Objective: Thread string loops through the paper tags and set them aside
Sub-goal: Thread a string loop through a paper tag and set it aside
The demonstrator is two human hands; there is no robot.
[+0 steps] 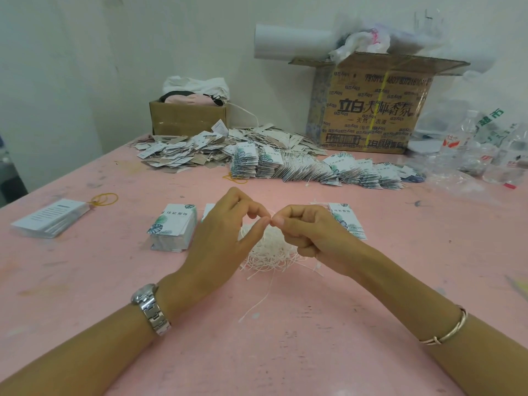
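Presently left hand (225, 235) and right hand (311, 232) meet fingertip to fingertip over the string pile (268, 254), fingers (255, 231) pinched shut, seemingly on one string, too thin to confirm. Tag stack (173, 227) lies on surface (257, 352) just left of left hand, nearer it

left hand (220, 238) and right hand (310, 234) fingertip to fingertip, both in a pinch
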